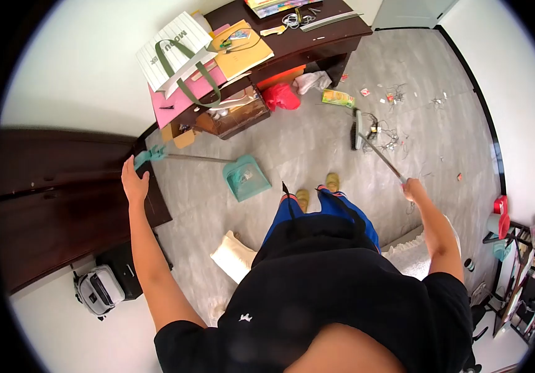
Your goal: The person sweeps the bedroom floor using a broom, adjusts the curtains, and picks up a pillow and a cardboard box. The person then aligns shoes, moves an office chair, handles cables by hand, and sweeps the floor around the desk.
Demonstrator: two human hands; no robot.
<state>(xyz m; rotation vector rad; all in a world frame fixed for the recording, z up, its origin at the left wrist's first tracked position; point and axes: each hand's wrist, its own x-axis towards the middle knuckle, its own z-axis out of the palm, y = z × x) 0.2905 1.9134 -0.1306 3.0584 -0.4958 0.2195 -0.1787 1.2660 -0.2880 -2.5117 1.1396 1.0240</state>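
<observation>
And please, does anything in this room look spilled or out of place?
Yes. Litter lies scattered on the floor beside the broom in the right hand, and a yellow-green packet lies near the desk. Both look odd, lying loose where one walks.

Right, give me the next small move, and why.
Perhaps the right hand should lift the grey, black-bristled broom across the tangled dark debris: the debris lies right of the broom's head, while the translucent teal plastic dustpan sits to the left.
</observation>
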